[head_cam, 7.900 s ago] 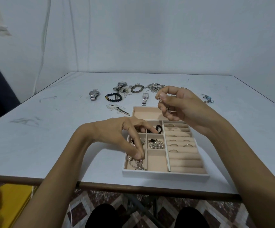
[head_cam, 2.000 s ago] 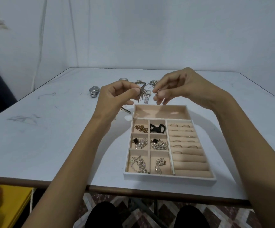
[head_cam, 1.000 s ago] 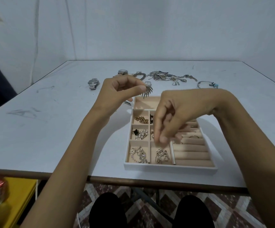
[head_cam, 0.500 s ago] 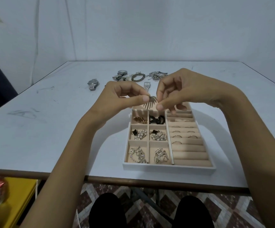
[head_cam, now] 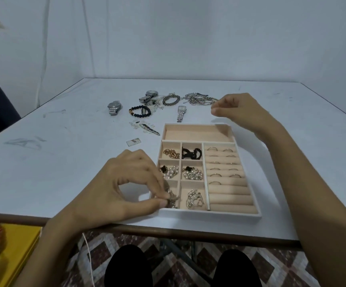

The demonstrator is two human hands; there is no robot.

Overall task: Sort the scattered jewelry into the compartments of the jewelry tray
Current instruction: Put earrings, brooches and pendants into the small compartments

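Note:
The white jewelry tray point(head_cam: 209, 213) with beige lining stands near the table's front edge. My left hand point(head_cam: 126, 189) is at its near-left compartment, thumb and fingers pinching a silver earring point(head_cam: 172, 198) down inside it. The neighbouring compartments hold a silver piece point(head_cam: 195, 199), pearl pieces point(head_cam: 193, 175), black pieces point(head_cam: 190, 154), gold pieces point(head_cam: 171, 153) and rings point(head_cam: 224, 162) in the ring rolls. My right hand point(head_cam: 236, 110) hovers beyond the tray beside a pile of silver chains point(head_cam: 199, 99), fingers loosely curled, nothing visible in them.
Scattered beyond the tray lie three watches point(head_cam: 114, 107) point(head_cam: 150, 95) point(head_cam: 181, 113), a black bead bracelet point(head_cam: 140, 111), a braided bracelet point(head_cam: 171, 99), a long pendant point(head_cam: 149, 129) and a small flat piece point(head_cam: 134, 141). A yellow box point(head_cam: 8, 255) sits below the table's left front edge.
My left hand came down from above the tray to the near-left compartment with the silver earring. My right hand let go of it and moved out to the chain pile.

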